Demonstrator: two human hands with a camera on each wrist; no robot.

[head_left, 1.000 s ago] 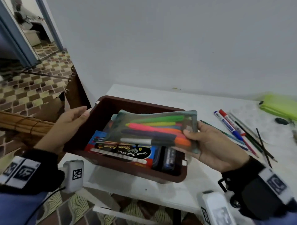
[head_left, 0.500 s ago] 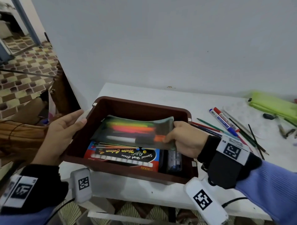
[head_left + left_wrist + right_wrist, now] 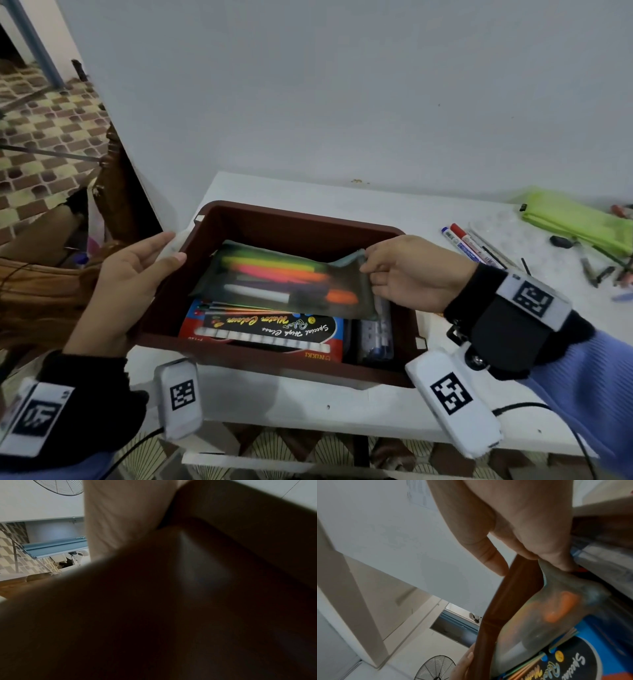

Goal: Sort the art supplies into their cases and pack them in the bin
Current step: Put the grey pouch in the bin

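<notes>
The bin (image 3: 298, 226) looks like hard brown plastic, smooth with a soft shine. The pouch (image 3: 284, 281) in it is thin see-through plastic, a bit cloudy and bendy, with a cloth-like edge at the corner. The paint box (image 3: 267, 329) under it looks like glossy printed card. The bench (image 3: 342, 202) is white, smooth and matt. The green case (image 3: 579, 222) looks like soft cloth. The sleeve (image 3: 589, 383) is ribbed knit cloth. The wall (image 3: 342, 102) is painted and matt.

A clear pouch (image 3: 284, 277) of bright markers is laid inside the brown bin (image 3: 298, 222), over a watercolour box (image 3: 267, 330).
</notes>
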